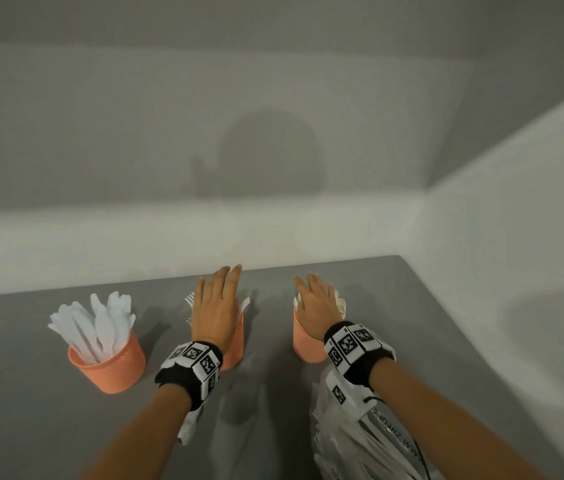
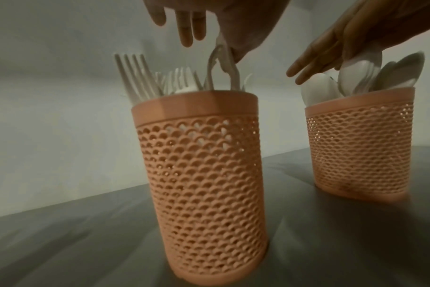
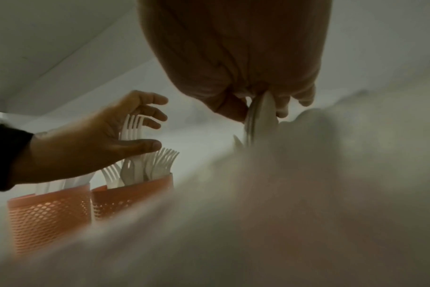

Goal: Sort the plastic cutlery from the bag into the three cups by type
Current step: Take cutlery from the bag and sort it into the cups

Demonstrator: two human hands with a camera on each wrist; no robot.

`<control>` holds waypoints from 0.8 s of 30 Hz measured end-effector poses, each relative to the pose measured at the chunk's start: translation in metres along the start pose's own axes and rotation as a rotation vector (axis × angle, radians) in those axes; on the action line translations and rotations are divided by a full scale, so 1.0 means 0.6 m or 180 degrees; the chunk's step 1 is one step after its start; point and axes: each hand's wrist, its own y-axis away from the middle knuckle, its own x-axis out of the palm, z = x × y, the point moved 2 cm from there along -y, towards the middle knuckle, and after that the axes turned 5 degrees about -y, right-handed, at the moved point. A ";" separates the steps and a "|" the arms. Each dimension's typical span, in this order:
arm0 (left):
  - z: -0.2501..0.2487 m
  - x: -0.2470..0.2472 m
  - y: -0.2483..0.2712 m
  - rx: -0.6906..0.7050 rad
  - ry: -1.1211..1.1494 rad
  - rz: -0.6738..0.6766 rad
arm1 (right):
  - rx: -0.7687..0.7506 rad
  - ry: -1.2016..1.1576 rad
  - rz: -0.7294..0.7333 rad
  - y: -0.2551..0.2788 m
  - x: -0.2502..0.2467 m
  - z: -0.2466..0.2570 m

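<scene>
Three orange mesh cups stand in a row on the grey table (image 1: 447,358). The left cup (image 1: 111,370) holds white knives (image 1: 97,323). My left hand (image 1: 218,301) hovers over the middle cup (image 2: 201,174) full of forks (image 2: 135,77), fingers straight and spread; one taller fork (image 3: 133,126) stands between thumb and fingers. My right hand (image 1: 313,303) is above the right cup (image 2: 356,147) of spoons (image 2: 319,91) and pinches a few spoons (image 3: 262,114) between thumb and fingers. The clear plastic bag (image 1: 360,441) with more cutlery lies under my right forearm.
A white wall (image 1: 273,237) runs just behind the cups, and another wall closes the right side. Open grey tabletop lies in front of the left and middle cups. The bag fills most of the right wrist view as a blur.
</scene>
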 end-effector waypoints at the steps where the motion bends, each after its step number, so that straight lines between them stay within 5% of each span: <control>1: 0.001 0.002 0.003 0.0002 -0.0153 0.0142 | 0.0087 0.0125 0.0079 0.000 0.004 -0.003; 5: 0.011 0.015 0.011 -0.0269 -0.0391 0.0700 | 0.0312 0.0343 0.0374 -0.004 0.007 -0.013; 8: 0.007 0.014 0.009 -0.0251 -0.0276 0.0454 | 0.0437 0.0305 0.0446 -0.006 0.006 -0.015; 15: 0.004 0.025 0.007 -0.0337 -0.0016 0.0995 | 0.0530 0.0141 0.0781 -0.007 -0.005 -0.013; 24: -0.068 -0.059 0.004 -0.0088 0.1444 0.0362 | 0.0316 -0.1044 0.0320 0.040 -0.097 0.019</control>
